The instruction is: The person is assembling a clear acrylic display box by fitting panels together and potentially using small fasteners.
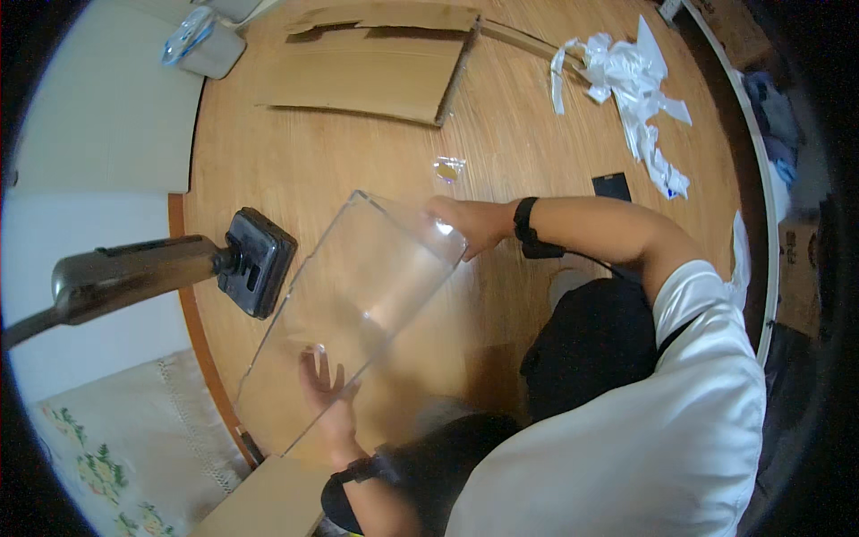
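Note:
A large clear plastic panel [349,277], boxy at its edges, is held tilted above the wooden floor. Its far right corner is in the grip of my right hand [463,225], some of whose fingers show through the plastic. My left hand [327,389] is at the near end, palm up with its fingers spread, seen partly through the panel. Whether the left hand touches the plastic I cannot tell. Black straps circle both of my wrists.
Flattened cardboard [367,76] and crumpled white plastic wrapping [631,80] lie at the far side. A small clear packet [448,169] and a flat black item [612,187] are nearer. An upright vacuum cleaner [257,262] stands at left; a white bin [208,45] is behind it.

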Demonstrator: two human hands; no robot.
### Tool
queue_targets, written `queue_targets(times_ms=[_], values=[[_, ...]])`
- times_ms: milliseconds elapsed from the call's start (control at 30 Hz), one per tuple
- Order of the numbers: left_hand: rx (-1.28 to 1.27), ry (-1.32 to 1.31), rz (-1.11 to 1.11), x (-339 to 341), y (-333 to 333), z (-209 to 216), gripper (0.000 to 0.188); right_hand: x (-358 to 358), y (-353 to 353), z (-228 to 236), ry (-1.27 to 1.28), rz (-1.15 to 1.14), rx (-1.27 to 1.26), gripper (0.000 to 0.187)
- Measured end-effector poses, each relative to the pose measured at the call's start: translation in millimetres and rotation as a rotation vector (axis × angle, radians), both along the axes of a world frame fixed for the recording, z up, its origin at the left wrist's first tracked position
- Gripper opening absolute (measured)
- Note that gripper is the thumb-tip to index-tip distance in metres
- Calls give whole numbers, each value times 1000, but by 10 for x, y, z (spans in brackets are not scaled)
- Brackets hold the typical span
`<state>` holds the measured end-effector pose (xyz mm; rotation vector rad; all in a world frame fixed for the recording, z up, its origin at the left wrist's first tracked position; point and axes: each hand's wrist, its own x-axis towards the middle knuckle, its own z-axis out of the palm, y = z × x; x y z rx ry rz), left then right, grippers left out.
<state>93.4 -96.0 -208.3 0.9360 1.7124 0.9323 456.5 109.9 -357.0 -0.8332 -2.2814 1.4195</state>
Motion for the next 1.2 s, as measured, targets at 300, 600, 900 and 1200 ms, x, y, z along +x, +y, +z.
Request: queue_targets(times_ms=[300, 600, 900, 1200], values=[[-144, 171, -24, 25, -155, -160, 88, 253, -72, 75, 28, -70, 96, 90], [-532, 130, -581, 834, -185, 591, 55, 1967, -1221, 349, -302, -475, -46, 28], [-423, 40, -676, 1052, 210, 696, 45, 1779, -3119, 2435, -274, -1016, -669, 37], [-344, 191, -1027, 1290, 204, 329, 47, 1090, -2949, 3342, -825, -979, -673, 117]])
